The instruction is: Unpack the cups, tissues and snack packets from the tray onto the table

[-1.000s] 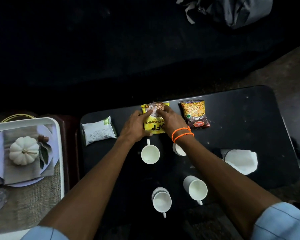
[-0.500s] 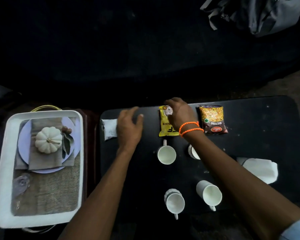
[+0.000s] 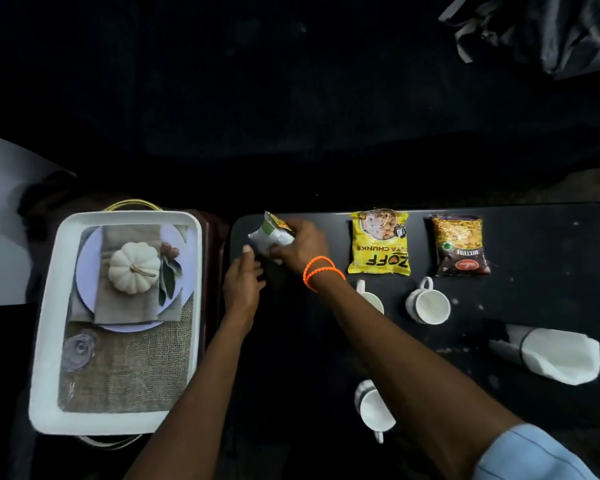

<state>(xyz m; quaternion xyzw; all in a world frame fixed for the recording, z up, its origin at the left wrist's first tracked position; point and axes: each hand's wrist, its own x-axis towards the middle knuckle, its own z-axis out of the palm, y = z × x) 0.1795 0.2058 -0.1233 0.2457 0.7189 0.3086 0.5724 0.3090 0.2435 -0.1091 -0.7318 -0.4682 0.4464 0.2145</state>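
R hand (image 3: 303, 249) grips white packet (image 3: 269, 237), tilted up off table (image 3: 534, 258) at far-left corner. L hand (image 3: 245, 282) open just beside it. Other packets, cups on table; tray (image 3: 45, 341) left.

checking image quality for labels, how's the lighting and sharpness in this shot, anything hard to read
Head view: dim overall, background nearly black; white tray and tissues stand out brightly; yellow packet print is readable; white packet in the right hand looks slightly blurred; wide-angle bending at edges.
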